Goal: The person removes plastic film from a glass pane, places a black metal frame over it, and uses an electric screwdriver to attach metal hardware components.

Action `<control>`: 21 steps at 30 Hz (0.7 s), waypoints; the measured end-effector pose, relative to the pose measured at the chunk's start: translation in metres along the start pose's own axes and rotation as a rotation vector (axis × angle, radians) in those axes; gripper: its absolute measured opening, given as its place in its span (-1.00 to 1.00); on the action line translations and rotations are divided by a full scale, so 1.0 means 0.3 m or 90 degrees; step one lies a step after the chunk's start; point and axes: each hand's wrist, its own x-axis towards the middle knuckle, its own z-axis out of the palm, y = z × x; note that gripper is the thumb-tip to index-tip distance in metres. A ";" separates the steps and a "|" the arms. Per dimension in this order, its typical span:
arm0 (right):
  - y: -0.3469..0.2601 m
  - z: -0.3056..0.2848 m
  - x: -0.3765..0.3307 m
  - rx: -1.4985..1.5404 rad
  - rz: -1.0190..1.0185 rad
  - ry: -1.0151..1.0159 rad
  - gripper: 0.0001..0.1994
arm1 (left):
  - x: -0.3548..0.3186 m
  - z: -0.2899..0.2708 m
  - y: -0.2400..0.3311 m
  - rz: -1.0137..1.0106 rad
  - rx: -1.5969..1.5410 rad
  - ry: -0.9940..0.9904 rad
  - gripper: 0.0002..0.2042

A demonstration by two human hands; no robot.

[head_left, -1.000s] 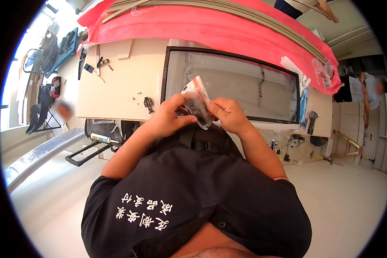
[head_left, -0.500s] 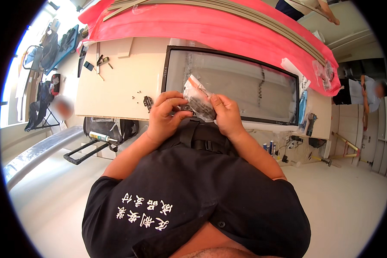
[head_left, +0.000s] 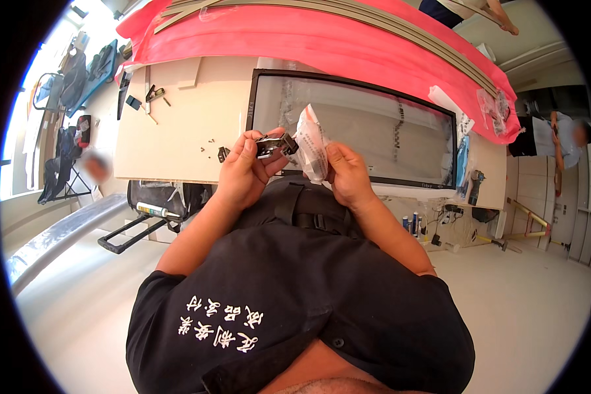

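In front of my belt, my left hand [head_left: 246, 172] grips a shiny black metal fitting [head_left: 269, 146], much like a cabinet hinge, between thumb and fingers. Its right end is close to a clear printed plastic bag [head_left: 312, 148], which my right hand [head_left: 349, 172] pinches by its right side. What the bag still contains is hard to make out. Beyond both hands lies a black-framed glass panel [head_left: 354, 125] on the cream worktable [head_left: 197, 125]. Left of my left hand, another small black fitting [head_left: 223, 154] and a few screws [head_left: 211, 140] rest near the table's front edge.
Pink sheeting [head_left: 243, 36] with long beige strips [head_left: 348, 14] covers the far side. Hand tools [head_left: 152, 95] lie at the table's left, a power drill [head_left: 476, 184] at its right. A black case [head_left: 167, 197] stands below the table. A co-worker [head_left: 558, 138] stands at the right.
The black fitting in my left hand has come away from the bag and turned to show its length. The bag now stands more upright in my right hand.
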 end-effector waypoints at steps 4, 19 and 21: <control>-0.005 0.020 0.000 0.054 0.044 -0.005 -0.63 | 0.011 0.041 0.001 -0.104 -0.084 0.071 -0.66; 0.004 -0.176 -0.028 0.059 -0.003 0.203 -0.66 | -0.027 -0.474 0.059 -0.004 -0.177 0.316 -0.84; 0.024 -0.198 -0.051 0.055 0.034 0.246 -0.68 | -0.055 -0.715 0.034 0.043 -0.140 0.458 -0.86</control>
